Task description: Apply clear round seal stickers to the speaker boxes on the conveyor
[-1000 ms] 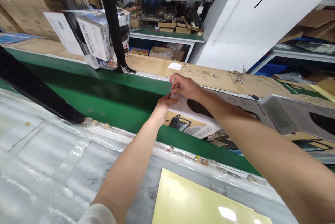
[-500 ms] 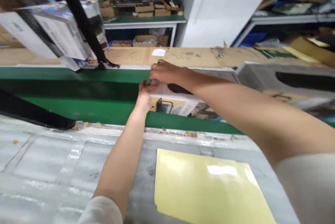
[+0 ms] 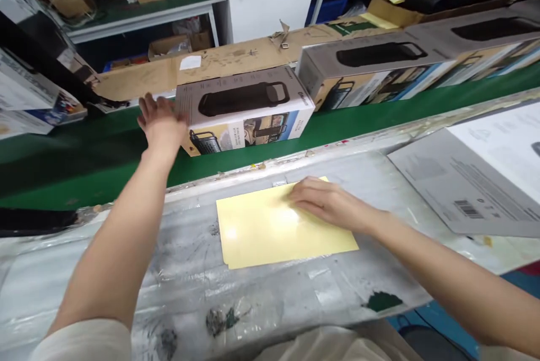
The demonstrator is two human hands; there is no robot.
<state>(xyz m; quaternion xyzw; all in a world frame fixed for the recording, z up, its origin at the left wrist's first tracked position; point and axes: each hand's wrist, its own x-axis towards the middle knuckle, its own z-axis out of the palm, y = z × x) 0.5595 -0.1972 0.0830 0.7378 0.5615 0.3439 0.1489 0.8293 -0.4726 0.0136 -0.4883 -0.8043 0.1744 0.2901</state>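
Observation:
My left hand [image 3: 161,125] is at the left end of a printed carton [image 3: 242,94] on the green belt, fingers spread and the thumb side against its end. The carton shows a black speaker with a handle on top and coloured pictures on its front. My right hand [image 3: 323,202] rests on the glossy yellow sheet [image 3: 261,229] on the bench. Its fingers are pressed together with the tips down on the sheet; whether anything is pinched there is hidden.
More matching cartons [image 3: 367,68] stand on the green belt [image 3: 333,125] to the right. A grey-and-white flat-sided box [image 3: 485,175] with a barcode lies on the bench at right. A black post [image 3: 54,57] rises at the left. A cardboard-covered ledge [image 3: 232,60] runs behind.
My right hand has left the carton's end and come down onto the yellow sheet. My left hand stays at the carton's end, its fingers now spread. The view has swung right.

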